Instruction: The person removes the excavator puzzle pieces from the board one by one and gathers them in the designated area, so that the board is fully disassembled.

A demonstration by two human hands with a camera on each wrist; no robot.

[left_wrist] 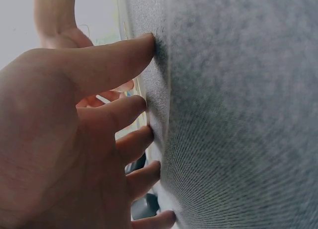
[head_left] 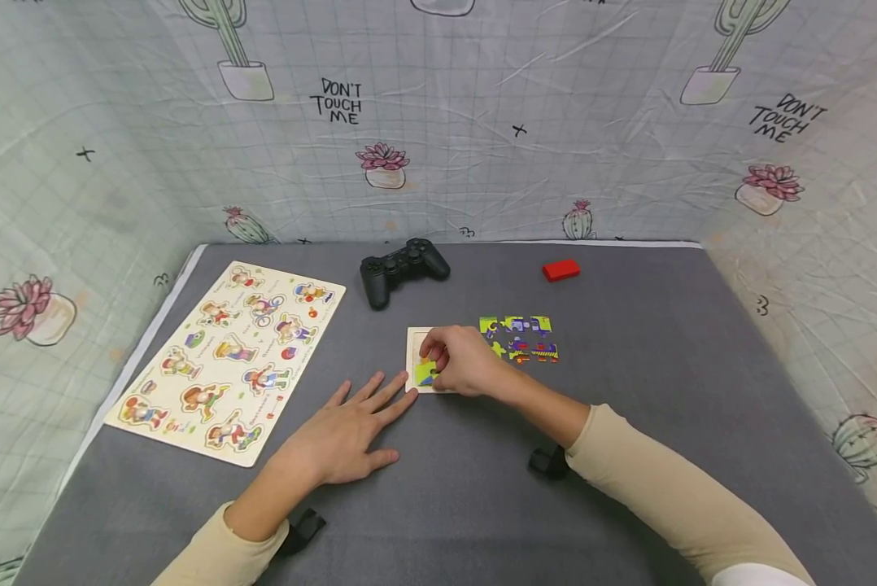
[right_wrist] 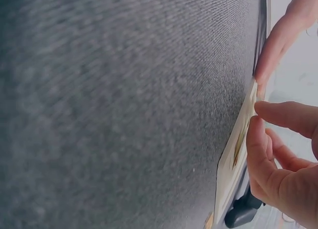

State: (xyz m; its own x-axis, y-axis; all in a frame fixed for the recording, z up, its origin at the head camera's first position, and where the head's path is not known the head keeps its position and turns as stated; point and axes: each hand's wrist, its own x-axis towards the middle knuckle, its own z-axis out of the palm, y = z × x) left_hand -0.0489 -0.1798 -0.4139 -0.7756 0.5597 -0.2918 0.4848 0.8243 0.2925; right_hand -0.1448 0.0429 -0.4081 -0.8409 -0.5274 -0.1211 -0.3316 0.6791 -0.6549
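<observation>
A small pale wooden puzzle tray (head_left: 412, 342) lies mid-table, with a yellow-green puzzle piece (head_left: 425, 374) in its lower left part. My right hand (head_left: 468, 362) is over the tray, its thumb and curled fingers pinching at that piece; in the right wrist view the thumb and index fingertips (right_wrist: 256, 120) nearly meet, and the piece is hidden. My left hand (head_left: 346, 439) lies palm down with fingers spread, its fingertips by the tray's left edge. Just right of the tray, several loose puzzle pieces (head_left: 519, 325) with purple and green printing lie in two rows.
A large pegboard of cartoon figures (head_left: 226, 358) lies at the left. Behind the tray sits a black game controller (head_left: 402, 268), with a red block (head_left: 560, 270) farther right. Printed cloth walls (head_left: 468, 179) surround the grey table (head_left: 665, 391) at back and sides.
</observation>
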